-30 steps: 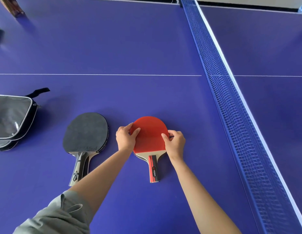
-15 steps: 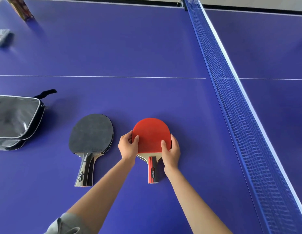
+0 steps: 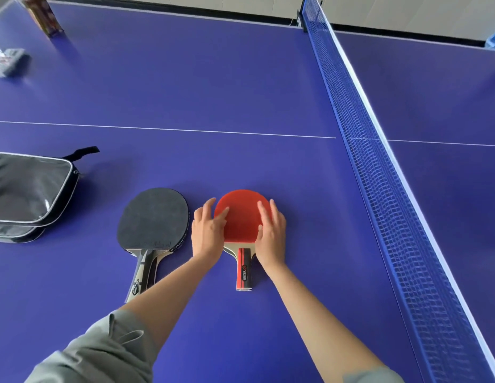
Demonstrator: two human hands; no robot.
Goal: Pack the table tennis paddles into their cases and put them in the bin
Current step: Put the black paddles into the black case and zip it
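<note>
Red paddle (image 3: 242, 217): flat on the blue table (image 3: 185, 92), right between the two hands, handle pointing back toward the person.
Left hand (image 3: 207, 230): fingers spread and relaxed, thumb tip on the left edge of the red rubber, not gripping anything.
Right hand (image 3: 271, 230): same deal, fingers straight-ish, lying over the right edge of the red paddle, no real grip.
Black paddle (image 3: 153, 217): just left of the left hand, flat; looks like two stacked, going by the doubled handles.
Cases (image 3: 25, 189): black, stacked, well off to the left of both hands.
Net (image 3: 379, 161): runs along to the right of the right hand.
</note>
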